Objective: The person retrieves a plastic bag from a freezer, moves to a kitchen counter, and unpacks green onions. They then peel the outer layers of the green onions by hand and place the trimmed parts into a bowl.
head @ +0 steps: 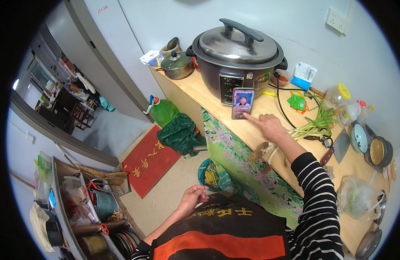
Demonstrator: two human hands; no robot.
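A smartphone [242, 103] stands upright on the wooden counter, leaning against a large electric cooker [236, 61] with a metal lid. My right hand [269, 126] reaches over the counter, its index finger at the lower part of the lit screen. Under my right wrist lie green onions [312, 127] with roots towards the counter's edge. My left hand [194, 199] is raised before my dark apron, fingers curled and fingertips close together; whether something thin is between them I cannot tell. Right of the onions lies a cleaver [340, 146].
Bowls [359, 138], a clear plastic bag [357, 198], a jar with a yellow lid [337, 96] and a small lidded pot [177, 65] stand on the counter. Below are a waste bin [205, 174], a green jug [164, 112] and a red mat [149, 162]. Shelving [122, 208] stands left.
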